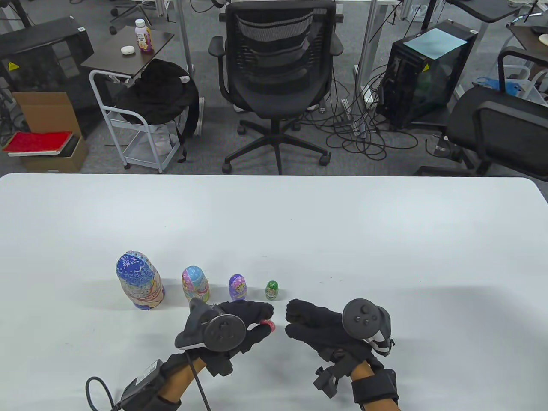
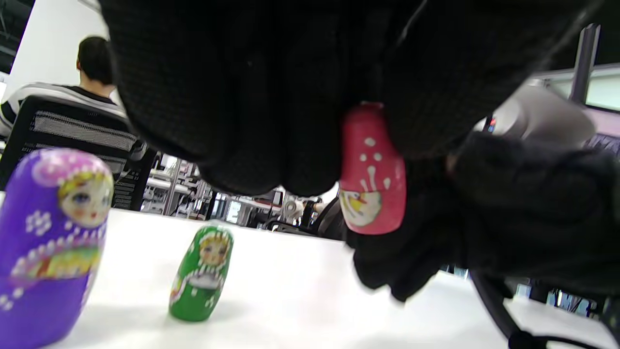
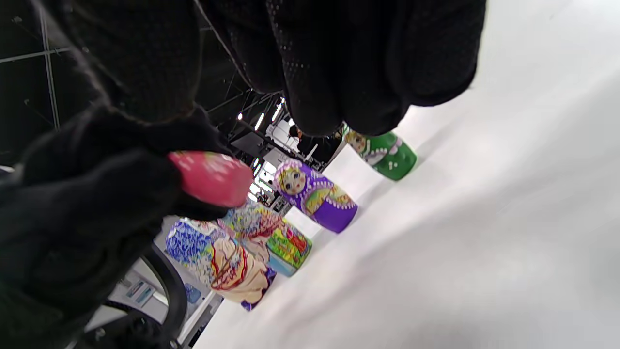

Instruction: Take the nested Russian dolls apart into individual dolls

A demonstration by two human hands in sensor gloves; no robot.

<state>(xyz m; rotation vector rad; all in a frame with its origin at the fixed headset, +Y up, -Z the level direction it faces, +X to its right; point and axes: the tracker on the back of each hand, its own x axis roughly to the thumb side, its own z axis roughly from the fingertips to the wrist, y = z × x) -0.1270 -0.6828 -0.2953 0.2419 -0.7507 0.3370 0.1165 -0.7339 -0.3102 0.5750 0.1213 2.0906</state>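
Note:
Four painted dolls stand in a row on the white table (image 1: 274, 222): a large blue one (image 1: 139, 280), a pink and blue one (image 1: 195, 284), a purple one (image 1: 238, 287) and a small green one (image 1: 272, 290). My left hand (image 1: 263, 320) pinches a tiny red doll (image 1: 266, 324) just in front of the green doll, a little above the table. The red doll shows between my fingers in the left wrist view (image 2: 372, 179), and also in the right wrist view (image 3: 213, 177). My right hand (image 1: 294, 319) is close to its right, fingers loosely curled, holding nothing.
The purple doll (image 2: 53, 242) and green doll (image 2: 201, 271) stand just beyond my left hand. An office chair (image 1: 276, 77) and a computer tower (image 1: 424, 72) stand behind the table's far edge. White table surface stretches to the right of my right hand.

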